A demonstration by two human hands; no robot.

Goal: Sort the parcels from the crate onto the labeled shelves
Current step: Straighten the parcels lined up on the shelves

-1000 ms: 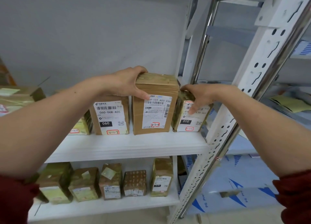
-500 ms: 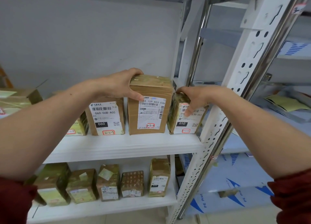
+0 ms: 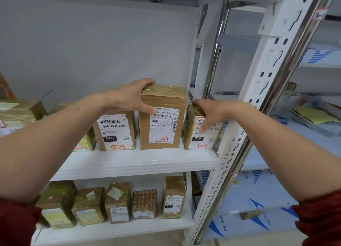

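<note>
Lower shelf [image 3: 110, 232] nearest you: a row of taped parcels [image 3: 118, 203]. On the middle shelf [image 3: 138, 164], your left hand [image 3: 132, 96] grips the top left corner of the tall brown parcel [image 3: 162, 120]. It's upright near the right end, white label facing you. Your right hand [image 3: 210, 114] clasps the top of the small taped parcel [image 3: 201, 140] just beside it, by the white post [image 3: 230, 153]. Grey wall [image 3: 92, 42] behind.
</note>
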